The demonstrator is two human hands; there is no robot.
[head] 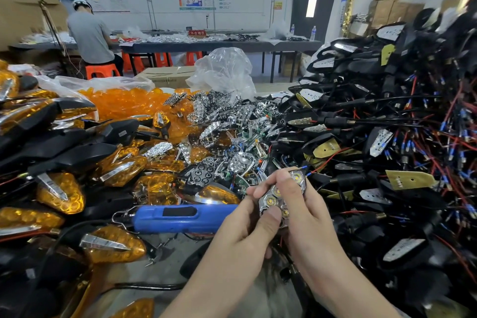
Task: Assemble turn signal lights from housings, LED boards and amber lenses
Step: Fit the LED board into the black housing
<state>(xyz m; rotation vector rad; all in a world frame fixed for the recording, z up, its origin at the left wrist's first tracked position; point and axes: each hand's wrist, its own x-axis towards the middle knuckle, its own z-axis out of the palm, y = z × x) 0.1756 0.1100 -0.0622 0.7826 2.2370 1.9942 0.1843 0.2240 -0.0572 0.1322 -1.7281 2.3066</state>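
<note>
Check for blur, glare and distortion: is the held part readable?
Head view: wide-angle bowing bends the far table; the wired housing pile smears at far right; the LED reflector unit in the left hand and right hand is sharp, slightly glared.

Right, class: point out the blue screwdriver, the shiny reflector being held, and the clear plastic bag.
blue screwdriver (180,217): head view, middle of body.
shiny reflector (271,200): head view, cup on its face.
clear plastic bag (224,72): head view, crumpled top.

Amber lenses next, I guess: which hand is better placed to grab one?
Probably the left hand: the amber lenses are piled on its side, and the right hand also grips the LED assembly.
</note>
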